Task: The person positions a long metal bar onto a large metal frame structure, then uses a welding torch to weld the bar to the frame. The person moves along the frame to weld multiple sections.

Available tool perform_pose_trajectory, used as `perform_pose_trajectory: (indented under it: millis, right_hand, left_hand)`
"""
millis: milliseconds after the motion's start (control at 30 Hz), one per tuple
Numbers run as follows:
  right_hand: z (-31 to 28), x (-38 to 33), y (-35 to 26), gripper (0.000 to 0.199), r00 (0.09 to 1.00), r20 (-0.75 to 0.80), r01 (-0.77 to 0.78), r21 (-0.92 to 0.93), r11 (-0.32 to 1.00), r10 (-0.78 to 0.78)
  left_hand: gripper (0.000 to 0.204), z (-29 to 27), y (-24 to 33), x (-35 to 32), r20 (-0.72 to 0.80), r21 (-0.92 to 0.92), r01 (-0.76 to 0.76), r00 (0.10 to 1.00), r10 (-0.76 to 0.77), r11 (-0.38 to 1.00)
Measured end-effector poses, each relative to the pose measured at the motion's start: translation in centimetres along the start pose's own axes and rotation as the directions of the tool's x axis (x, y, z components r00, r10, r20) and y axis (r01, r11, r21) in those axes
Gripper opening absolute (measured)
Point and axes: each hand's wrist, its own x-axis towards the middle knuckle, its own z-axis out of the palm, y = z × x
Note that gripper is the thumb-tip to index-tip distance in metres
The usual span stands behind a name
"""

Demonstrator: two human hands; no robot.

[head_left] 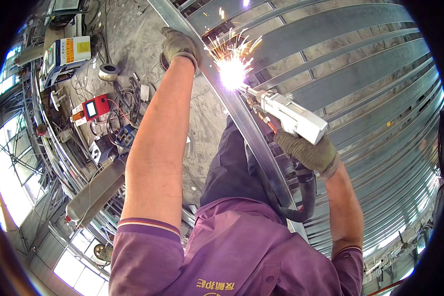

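My right hand (307, 150), in a greenish work glove, is wrapped round the grip of a white handheld welding gun (293, 113). The gun's nozzle points up and left at a grey metal rail (249, 121), where a glaring white-violet flash (233, 74) throws orange sparks. The flash hides the spot being welded. Left of it, beside the rail, my gloved left hand (180, 45) is closed with its fingers curled. A dark curved edge shows under it; what it grips is hidden. A thick black hose (307, 190) hangs from the gun below my right hand.
Long grey metal slats (340, 54) lie in rows to the right. On the floor at left are a red box with a screen (96, 107), a wire spool (108, 72), tangled cables (133, 93), a white-and-blue machine (66, 52) and a grey gas cylinder (96, 190).
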Motion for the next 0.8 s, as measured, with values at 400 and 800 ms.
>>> perform_pose_trajectory:
  millis: [400, 800]
  right_hand:
    - [-0.1, -0.5, -0.2, 0.050, 0.990, 0.055, -0.129, -0.017, 0.992, 0.130]
    - [0.3, -0.9, 0.8, 0.054, 0.991, 0.042, -0.129, 0.015, 0.992, 0.129]
  left_hand:
    - [0.086, -0.7, -1.3, -0.2, 0.033, 0.122, -0.027, 0.999, 0.024, 0.992]
    - [0.062, 3.2, -3.4, 1.1, 0.129, 0.458, -0.237, 0.971, 0.200, 0.857]
